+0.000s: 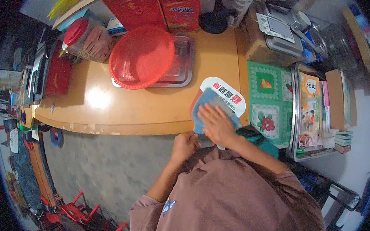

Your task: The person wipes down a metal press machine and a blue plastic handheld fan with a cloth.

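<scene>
My right hand (215, 124) lay flat, fingers spread, pressing a blue cloth (208, 107) down on a hand fan (224, 96) with a white face and red print. The cloth sat under my palm and showed past my fingertips and along my thumb side. The fan lay at the near edge of the wooden table (119, 105), close to the corner, and most of it stuck out beyond my fingers, away from me. My left hand (185, 143) was curled in a loose fist just off the table edge, beside my right wrist, touching the lower end of the fan or cloth; I could not tell exactly what it pinched, since my own fingers hid it.

There was one cloth and one fan. Farther back on the table stood one red round basket (141, 56), resting on one metal tray (181, 68). One clear jar (88, 40) with a red lid stood to the left of the basket, and two red boxes (159, 6) stood behind it. To my right, one green patterned cloth (268, 98) covered a lower surface.
</scene>
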Available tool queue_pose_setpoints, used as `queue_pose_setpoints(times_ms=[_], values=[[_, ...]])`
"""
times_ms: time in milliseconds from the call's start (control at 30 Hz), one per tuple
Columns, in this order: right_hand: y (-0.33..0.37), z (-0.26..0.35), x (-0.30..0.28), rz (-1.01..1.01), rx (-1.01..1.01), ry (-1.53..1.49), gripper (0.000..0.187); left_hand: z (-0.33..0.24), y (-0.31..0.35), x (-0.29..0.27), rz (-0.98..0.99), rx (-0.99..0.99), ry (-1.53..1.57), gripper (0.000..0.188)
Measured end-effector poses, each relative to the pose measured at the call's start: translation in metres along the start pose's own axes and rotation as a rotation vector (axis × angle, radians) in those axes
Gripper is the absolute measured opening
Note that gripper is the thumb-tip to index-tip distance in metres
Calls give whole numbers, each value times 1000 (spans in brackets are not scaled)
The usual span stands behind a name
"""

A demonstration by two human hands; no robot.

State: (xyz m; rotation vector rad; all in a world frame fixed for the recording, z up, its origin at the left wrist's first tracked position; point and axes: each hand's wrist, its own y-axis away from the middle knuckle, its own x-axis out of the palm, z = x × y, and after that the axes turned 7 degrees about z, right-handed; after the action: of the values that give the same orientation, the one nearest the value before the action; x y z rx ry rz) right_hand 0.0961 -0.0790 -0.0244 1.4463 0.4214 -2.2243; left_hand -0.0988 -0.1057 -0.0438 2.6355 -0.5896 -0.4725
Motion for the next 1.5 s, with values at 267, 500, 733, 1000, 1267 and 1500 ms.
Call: queue_pose_setpoints(times_ms=[267,500,733,1000,1267,1500], values=[[26,-37,-15,26,-99,8,44,-10,0,-8,83,-103,15,24],[32,-38,-13,-142,186,-18,43,-12,3,-4,29,-119,125,24],[15,14,-12,89,-43,-478,41,-6,15,-9,28,-52,210,30],[-31,0,-21,170,574,-2182,41,-8,86,-61,-135,-211,428,27],[-98,48,3,39,619,-2230,49,51,113,-108,-534,-57,582,23],[-155,59,-14,168,435,-2298,47,41,91,-136,-623,-101,532,26]])
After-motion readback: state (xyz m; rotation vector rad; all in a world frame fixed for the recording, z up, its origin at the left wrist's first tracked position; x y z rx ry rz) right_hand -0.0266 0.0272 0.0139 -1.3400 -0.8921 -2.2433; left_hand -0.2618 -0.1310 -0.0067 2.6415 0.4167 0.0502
